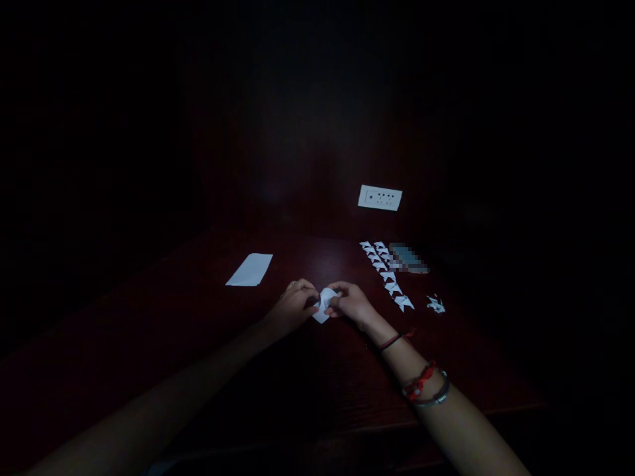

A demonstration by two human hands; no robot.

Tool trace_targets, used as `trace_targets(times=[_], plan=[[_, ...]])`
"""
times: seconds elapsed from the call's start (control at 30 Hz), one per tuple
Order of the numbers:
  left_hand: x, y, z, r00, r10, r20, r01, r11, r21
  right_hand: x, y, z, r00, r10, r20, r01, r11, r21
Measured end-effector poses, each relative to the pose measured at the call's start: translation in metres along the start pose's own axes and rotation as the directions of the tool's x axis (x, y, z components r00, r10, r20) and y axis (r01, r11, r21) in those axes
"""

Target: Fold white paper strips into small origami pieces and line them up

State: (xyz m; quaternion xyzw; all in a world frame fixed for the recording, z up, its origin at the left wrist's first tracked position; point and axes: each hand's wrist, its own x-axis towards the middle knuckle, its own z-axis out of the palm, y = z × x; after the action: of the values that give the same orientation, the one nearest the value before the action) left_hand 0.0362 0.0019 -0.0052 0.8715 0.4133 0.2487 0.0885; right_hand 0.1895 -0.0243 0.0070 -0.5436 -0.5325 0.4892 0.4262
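Note:
Between my two hands is a small white piece of paper [323,313], folded or curled, its lower corner pointing toward me. My left hand [296,302] grips its left side with bent fingers; a ring shows on one finger. On the other side, my right hand [351,303] pinches the paper's right edge between thumb and fingers. Rows of small folded paper pieces [390,283] lie to the right of my hands. Left of them rests a flat white stack or sheet of paper [251,270]. The exact folds in the held paper are too dim to make out.
A dark red table [317,377] spans the view, its near edge low in the picture. Right of the folded rows are a blurred flat object [409,258] and a little heap of white scraps [436,304]. A white socket plate [380,198] sits on the back panel.

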Motion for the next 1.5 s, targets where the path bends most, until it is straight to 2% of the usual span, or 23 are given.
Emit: trace_targets(times=[0.1, 0.27, 0.47, 0.7, 0.77, 0.83, 0.93, 1.07, 1.13, 1.23, 1.33, 1.5], plan=[[-0.001, 0.002, -0.003, 1.000, -0.024, -0.019, 0.023, 0.999, -0.035, 0.002, 0.001, 0.000, 1.000, -0.005, 0.026, 0.006, 1.000, -0.025], [-0.003, 0.007, -0.006, 0.998, 0.040, 0.056, -0.035, 0.994, -0.101, 0.002, -0.001, -0.002, 0.997, 0.040, 0.064, -0.041, 0.999, 0.021], [-0.005, 0.007, -0.012, 0.996, 0.015, 0.090, -0.002, 0.989, -0.150, -0.003, -0.001, -0.007, 0.985, 0.053, 0.164, -0.065, 0.995, 0.070], [-0.007, 0.008, -0.020, 0.971, -0.035, 0.237, 0.115, 0.936, -0.333, 0.000, 0.003, -0.006, 0.994, 0.060, 0.091, -0.066, 0.995, 0.072], [-0.007, 0.007, -0.018, 0.971, -0.077, 0.227, 0.153, 0.929, -0.337, 0.000, 0.002, -0.005, 0.996, 0.040, 0.081, -0.044, 0.998, 0.047], [-0.006, 0.006, -0.015, 0.980, -0.118, 0.161, 0.162, 0.941, -0.296, 0.000, 0.002, -0.004, 0.997, -0.011, 0.077, 0.011, 1.000, 0.000], [-0.004, 0.004, -0.013, 0.991, -0.116, 0.072, 0.128, 0.970, -0.205, 0.000, 0.001, -0.004, 0.986, -0.148, 0.079, 0.157, 0.979, -0.127], [-0.003, 0.007, -0.016, 0.992, -0.106, 0.074, 0.122, 0.954, -0.272, -0.004, -0.004, -0.005, 0.929, -0.362, 0.072, 0.364, 0.870, -0.332], [-0.002, 0.011, -0.019, 0.995, -0.100, 0.017, 0.101, 0.954, -0.282, -0.008, -0.009, -0.006, 0.888, -0.456, 0.065, 0.440, 0.797, -0.413], [-0.001, 0.016, -0.023, 0.994, -0.052, -0.099, 0.033, 0.981, -0.192, -0.013, -0.016, -0.007, 0.819, -0.571, 0.062, 0.523, 0.696, -0.492], [0.000, 0.019, -0.025, 0.987, 0.009, -0.160, -0.025, 0.995, -0.100, -0.016, -0.020, -0.006, 0.761, -0.643, 0.085, 0.575, 0.608, -0.547], [0.000, 0.021, -0.026, 0.983, 0.083, -0.161, -0.086, 0.996, -0.011, -0.016, -0.022, -0.005, 0.705, -0.689, 0.166, 0.623, 0.492, -0.608]])
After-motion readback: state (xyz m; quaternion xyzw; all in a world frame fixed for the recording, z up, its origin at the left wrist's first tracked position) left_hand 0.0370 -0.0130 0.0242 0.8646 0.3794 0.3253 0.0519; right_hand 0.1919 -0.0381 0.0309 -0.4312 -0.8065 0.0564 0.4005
